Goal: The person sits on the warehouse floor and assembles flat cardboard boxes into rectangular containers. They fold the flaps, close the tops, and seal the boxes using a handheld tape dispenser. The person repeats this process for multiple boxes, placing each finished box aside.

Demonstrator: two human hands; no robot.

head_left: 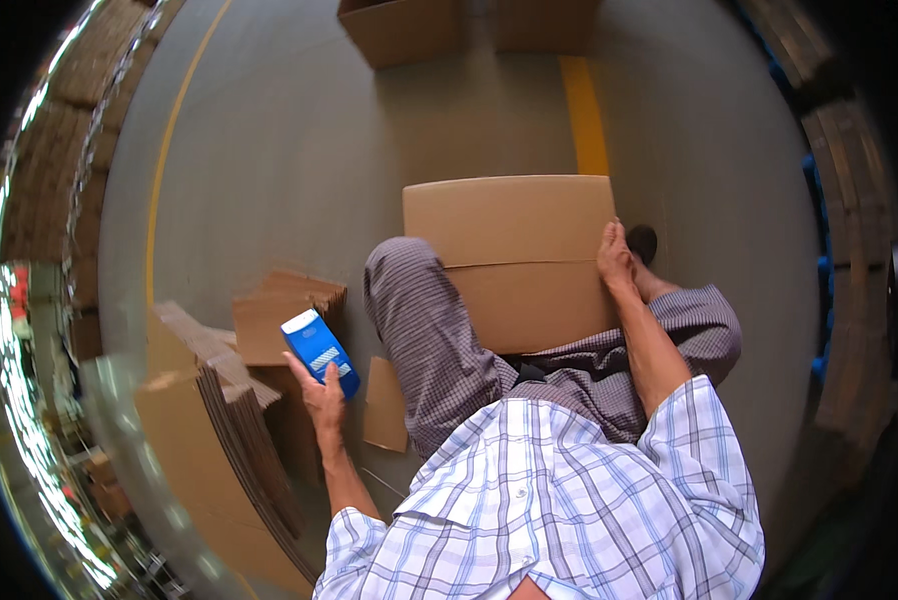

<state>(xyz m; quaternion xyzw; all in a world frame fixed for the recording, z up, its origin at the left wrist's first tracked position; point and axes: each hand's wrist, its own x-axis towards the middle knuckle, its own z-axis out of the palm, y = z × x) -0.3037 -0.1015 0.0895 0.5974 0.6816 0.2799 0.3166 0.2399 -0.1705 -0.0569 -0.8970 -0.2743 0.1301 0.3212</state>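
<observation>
- Carton [529, 222] up on the lap, closed flaps meeting in a seam across its face; left knee right beside it, its near edge against the trousers [409, 310].
- Right hand [615, 256] at the carton's right edge, fingers fairly straight and touching the cardboard; whether they grip it, I can't tell!
- Left hand [321, 400] wrapped round the lower end of a blue block-shaped object [319, 352], white end pointing away, held well apart from the carton.
- Over to the near-left corner of the floor [299, 150]: flattened cardboard sheets [244, 435], piled and fanned, just beyond that left hand.
- Small cardboard piece [382, 412] between the left forearm and left thigh.
- And at the floor's far edge, two brown boxes [404, 35], one beside a yellow line [586, 115].
</observation>
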